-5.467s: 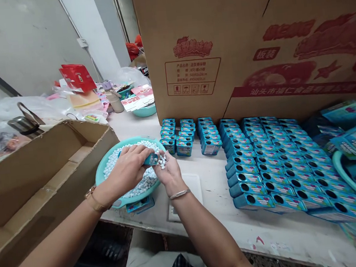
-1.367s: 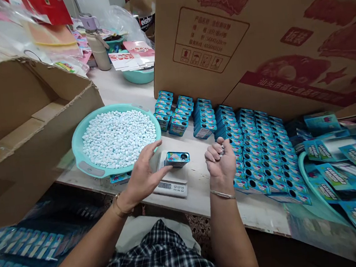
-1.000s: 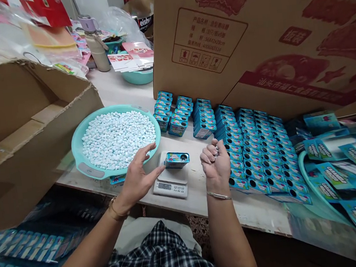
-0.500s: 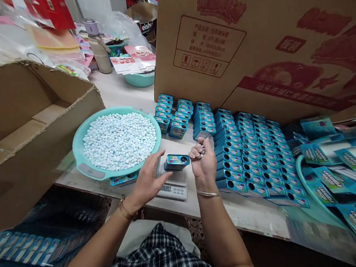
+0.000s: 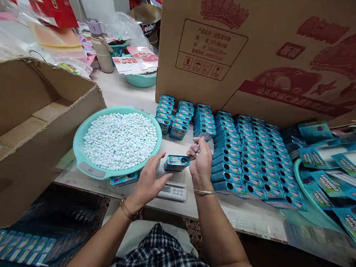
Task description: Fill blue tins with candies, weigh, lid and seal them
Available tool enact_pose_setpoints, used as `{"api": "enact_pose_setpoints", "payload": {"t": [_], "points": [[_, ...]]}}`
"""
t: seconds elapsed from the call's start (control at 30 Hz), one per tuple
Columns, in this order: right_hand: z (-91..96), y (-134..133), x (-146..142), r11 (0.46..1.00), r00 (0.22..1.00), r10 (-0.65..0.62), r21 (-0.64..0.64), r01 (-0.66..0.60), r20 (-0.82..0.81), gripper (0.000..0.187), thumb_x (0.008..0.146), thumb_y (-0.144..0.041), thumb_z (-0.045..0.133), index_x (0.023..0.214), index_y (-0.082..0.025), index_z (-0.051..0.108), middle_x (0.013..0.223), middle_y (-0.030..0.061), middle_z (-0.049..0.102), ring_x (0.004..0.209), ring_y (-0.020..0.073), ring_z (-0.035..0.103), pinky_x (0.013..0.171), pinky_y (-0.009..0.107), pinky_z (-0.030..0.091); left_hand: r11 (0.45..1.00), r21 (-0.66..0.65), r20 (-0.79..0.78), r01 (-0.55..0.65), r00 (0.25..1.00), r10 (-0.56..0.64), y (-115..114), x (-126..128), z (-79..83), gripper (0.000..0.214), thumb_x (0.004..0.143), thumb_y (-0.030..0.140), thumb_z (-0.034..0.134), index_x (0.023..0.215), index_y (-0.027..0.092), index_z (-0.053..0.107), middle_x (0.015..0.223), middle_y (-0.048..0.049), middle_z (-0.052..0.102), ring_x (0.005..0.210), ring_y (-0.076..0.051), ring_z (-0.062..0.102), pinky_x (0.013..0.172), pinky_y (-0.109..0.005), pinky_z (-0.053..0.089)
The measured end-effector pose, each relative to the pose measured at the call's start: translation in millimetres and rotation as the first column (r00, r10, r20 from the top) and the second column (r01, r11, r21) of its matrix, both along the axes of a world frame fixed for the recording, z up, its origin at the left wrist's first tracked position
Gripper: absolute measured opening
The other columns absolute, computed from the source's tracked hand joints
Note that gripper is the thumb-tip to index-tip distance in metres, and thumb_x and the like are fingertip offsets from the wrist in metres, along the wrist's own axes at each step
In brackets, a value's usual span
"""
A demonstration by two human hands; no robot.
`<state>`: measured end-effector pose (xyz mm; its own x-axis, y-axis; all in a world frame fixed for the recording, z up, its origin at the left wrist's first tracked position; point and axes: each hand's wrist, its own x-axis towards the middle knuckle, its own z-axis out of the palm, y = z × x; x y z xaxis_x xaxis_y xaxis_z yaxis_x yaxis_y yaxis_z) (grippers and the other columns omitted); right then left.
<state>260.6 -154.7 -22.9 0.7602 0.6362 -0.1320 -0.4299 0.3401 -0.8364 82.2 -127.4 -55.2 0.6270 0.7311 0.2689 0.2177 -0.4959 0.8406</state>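
On a small digital scale (image 5: 173, 192) stands a blue candy box (image 5: 176, 162) with a dark round hole in its top. My left hand (image 5: 148, 181) is beside the box on its left, thumb and fingers apart, holding nothing. To the right of the box is my right hand (image 5: 200, 158), its fingers curled around several small pale candies that show between them. Left of the scale, a turquoise basin (image 5: 80, 157) holds a heap of pale blue and white candies (image 5: 120, 141). Part of another blue box (image 5: 124, 179) shows under the basin's front edge.
Rows of blue boxes (image 5: 246, 156) stand at the right, before a large printed carton (image 5: 262, 29). An open cardboard box (image 5: 41, 151) borders the left. A second basin (image 5: 300, 176) with flat blue packaging is far right. A bottle (image 5: 102, 52) stands at the back.
My right hand has shifted slightly left and nearer the box on the scale, fingers still curled around the candies. My left hand stays nearly in place; the view has shifted a little.
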Motion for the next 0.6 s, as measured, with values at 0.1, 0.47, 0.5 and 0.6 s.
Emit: {"api": "enact_pose_setpoints", "payload": {"t": [0.1, 0.47, 0.5, 0.6], "points": [[1.4, 0.4, 0.1, 1.0, 1.0, -0.012, -0.002, 0.012, -0.007, 0.03, 0.084, -0.047, 0.063, 0.081, -0.018, 0.059, 0.056, -0.0103, 0.034, 0.044, 0.0035, 0.029, 0.046, 0.018, 0.029, 1.0, -0.009, 0.004, 0.003, 1.0, -0.003, 0.3, 0.2, -2.8, 0.063, 0.083, 0.026, 0.068, 0.14, 0.026, 0.042, 0.137, -0.0106, 0.052, 0.128, -0.025, 0.048, 0.107, -0.046, 0.043], [6.3, 2.6, -1.1, 1.0, 1.0, -0.006, 0.018, 0.006, 0.002, 0.033, 0.086, -0.051, 0.061, 0.081, -0.019, 0.056, 0.055, -0.012, 0.032, 0.039, 0.0024, 0.025, 0.044, 0.018, 0.031, 0.999, -0.044, 0.01, 0.001, 1.0, -0.001, -0.2, 0.9, 0.1, 0.062, 0.083, 0.025, 0.068, 0.14, 0.025, 0.043, 0.138, -0.012, 0.052, 0.129, -0.026, 0.049, 0.108, -0.048, 0.043], [6.0, 2.9, -1.4, 1.0, 1.0, -0.007, 0.025, 0.007, -0.001, 0.033, 0.086, -0.051, 0.061, 0.082, -0.019, 0.056, 0.055, -0.0121, 0.032, 0.039, 0.0025, 0.025, 0.045, 0.018, 0.032, 0.999, -0.044, 0.011, 0.002, 1.0, -0.002, -0.3, 1.1, -0.2, 0.062, 0.083, 0.026, 0.068, 0.14, 0.025, 0.043, 0.139, -0.0119, 0.052, 0.129, -0.027, 0.049, 0.108, -0.048, 0.043], [6.0, 3.8, -1.8, 0.999, 1.0, -0.011, 0.039, 0.011, -0.011, 0.031, 0.087, -0.049, 0.061, 0.082, -0.019, 0.056, 0.054, -0.0122, 0.032, 0.039, 0.0025, 0.025, 0.044, 0.017, 0.032, 0.999, -0.042, 0.013, 0.005, 1.0, -0.004, -1.0, 1.7, -1.7, 0.063, 0.082, 0.026, 0.068, 0.14, 0.025, 0.043, 0.138, -0.0116, 0.052, 0.13, -0.027, 0.049, 0.107, -0.048, 0.044]]}}
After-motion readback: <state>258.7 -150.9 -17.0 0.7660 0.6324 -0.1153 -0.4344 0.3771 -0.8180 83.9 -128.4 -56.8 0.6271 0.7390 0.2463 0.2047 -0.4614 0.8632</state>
